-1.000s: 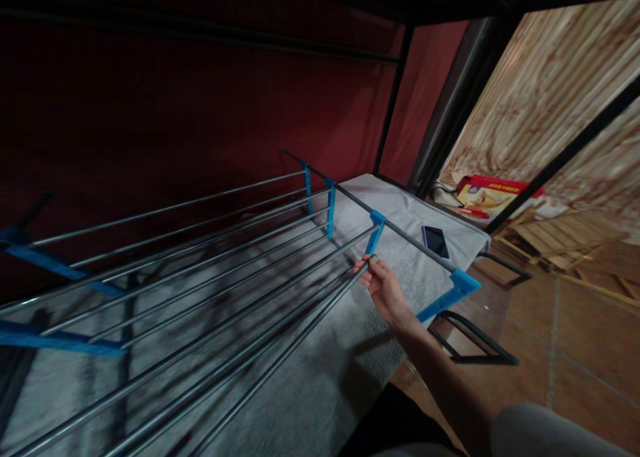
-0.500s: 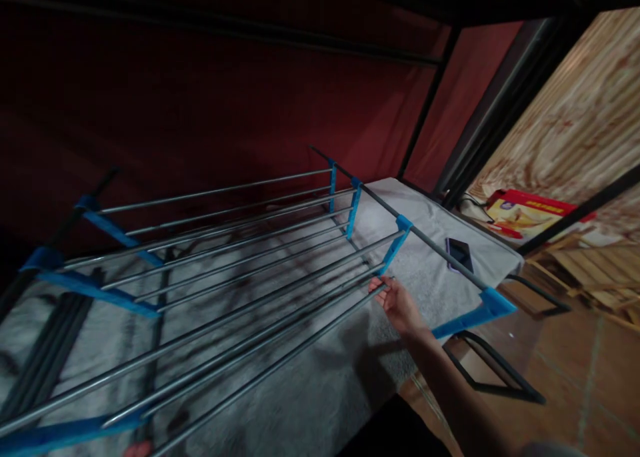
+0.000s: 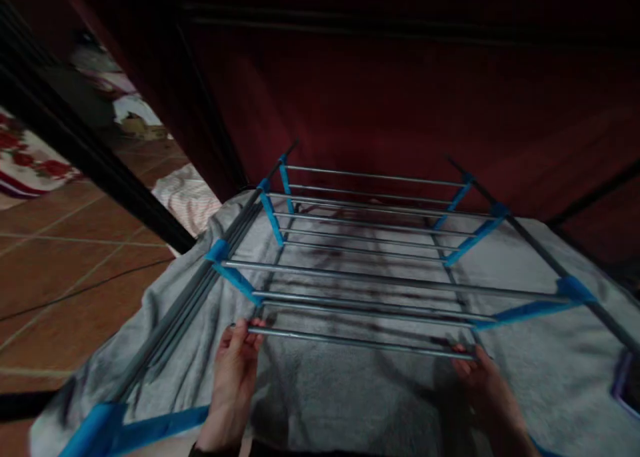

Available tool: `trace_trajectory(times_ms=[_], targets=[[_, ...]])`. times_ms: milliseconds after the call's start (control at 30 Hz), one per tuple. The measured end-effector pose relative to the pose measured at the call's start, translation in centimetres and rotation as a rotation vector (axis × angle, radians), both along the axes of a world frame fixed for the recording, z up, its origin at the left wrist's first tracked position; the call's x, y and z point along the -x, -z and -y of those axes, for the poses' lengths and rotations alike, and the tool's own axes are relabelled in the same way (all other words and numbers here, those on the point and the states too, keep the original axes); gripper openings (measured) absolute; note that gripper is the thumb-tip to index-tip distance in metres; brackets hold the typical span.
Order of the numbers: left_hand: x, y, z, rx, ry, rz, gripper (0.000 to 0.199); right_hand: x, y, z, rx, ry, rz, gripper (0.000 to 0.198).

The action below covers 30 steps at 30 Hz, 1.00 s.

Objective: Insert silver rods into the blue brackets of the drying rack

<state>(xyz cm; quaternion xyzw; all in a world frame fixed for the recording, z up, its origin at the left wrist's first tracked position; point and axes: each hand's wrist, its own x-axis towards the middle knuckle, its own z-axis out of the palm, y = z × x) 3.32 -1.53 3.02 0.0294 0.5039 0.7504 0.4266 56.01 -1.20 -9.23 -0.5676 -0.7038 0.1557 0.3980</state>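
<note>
At the back, a dark red upright panel [image 3: 375,97]. In front of it, a rumpled grey plush blanket [image 3: 350,403], bearing an open rack [image 3: 375,279] of grey metal crossbars. Down the rack's sides, a long dark grey left pole [image 3: 170,320] and a matching right pole [image 3: 537,245], both running back toward the panel. Beside the left pole, on its inner side, a bundle of dark grey tubes [image 3: 183,330]. On the rack's near side, closest of all the crosswise lengths, a slim grey metal rod [image 3: 350,342]. Long axis from left to right, almost parallel with the crossbars and crosswise to both poles. Just beyond the ends, an angled blue plastic left bracket [image 3: 235,280] and a similar blue plastic right bracket [image 3: 527,309]; contact between rod and brackets impossible to make out. At one end, the bare left hand [image 3: 235,370], pinching between thumb and fingers, with a short tip poking past. At the other, the bare right hand [image 3: 483,377], dimmer and blurrier, apparently pinching likewise. Between the two, the whole span of rod, with neither hand clearly nearer.
</note>
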Motion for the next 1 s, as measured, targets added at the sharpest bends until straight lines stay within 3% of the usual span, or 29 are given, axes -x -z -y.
trace_trajectory(times_ms=[100, 233, 400, 600, 800, 1000], targets=[[-0.5, 0.1, 0.2, -0.023, -0.015, 0.018, 0.037, -1.6, 2.0, 0.4, -0.076, -0.105, 0.214, 0.042], [-1.3, -0.3, 0.3, -0.109, 0.015, 0.032, 0.044, -3.1, 3.1, 1.0, -0.079, -0.105, 0.324, 0.055], [-1.1, -0.7, 0.6, -0.132, 0.022, -0.001, 0.041, -3.1, 2.5, 1.1, -0.027, -0.129, 0.232, 0.048], [-1.0, -0.5, 0.5, -0.114, -0.020, -0.026, 0.047, -3.4, 1.9, 0.5, 0.135, -0.086, 0.145, 0.034], [-1.4, -0.6, 0.5, -0.112, 0.000, -0.028, 0.043, -3.6, 2.2, 1.4, 0.142, -0.096, 0.130, 0.045], [-0.9, -1.1, 1.0, -0.121, 0.055, -0.048, 0.046, -2.9, 2.6, 1.1, 0.151, -0.087, 0.003, 0.034]])
